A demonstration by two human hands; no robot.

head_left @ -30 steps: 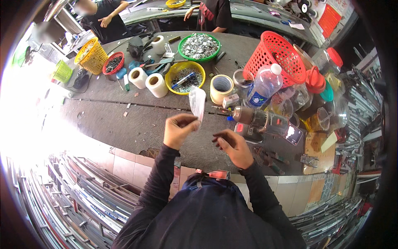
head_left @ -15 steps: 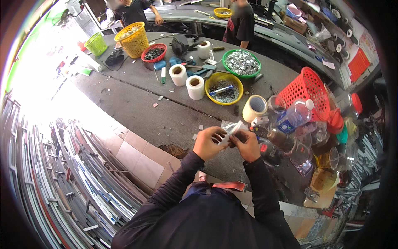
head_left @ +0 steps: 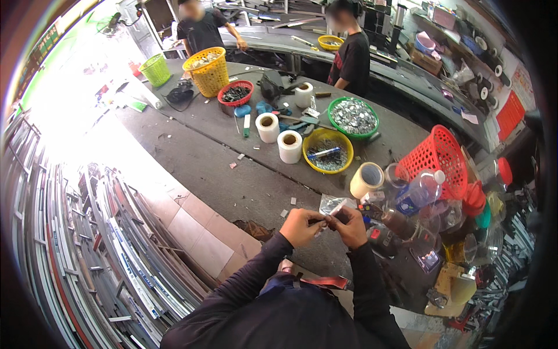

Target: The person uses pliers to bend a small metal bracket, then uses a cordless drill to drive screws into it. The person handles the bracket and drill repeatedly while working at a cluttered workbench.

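Observation:
My left hand and my right hand meet over the near edge of the dark workbench. Between their fingertips is a small whitish, translucent strip, partly hidden by the fingers. Both hands are closed, the thumbs and forefingers pinched together. Just beyond them lies a clear plastic bag; whether it touches the strip I cannot tell. A roll of cream tape stands past the right hand, and a clear bottle leans further right.
A yellow basin of small metal parts holds a blue-and-white marker. Beyond it sits a green basin of silvery pieces. White rolls stand nearby. A red basket leans at right. Long metal profiles lie at lower left. Two people stand across the bench.
My hands have come closer together, and the left fingers have closed from a looser, spread grip. The strip is now more covered by the fingers. The view has shifted, showing more of the two people.

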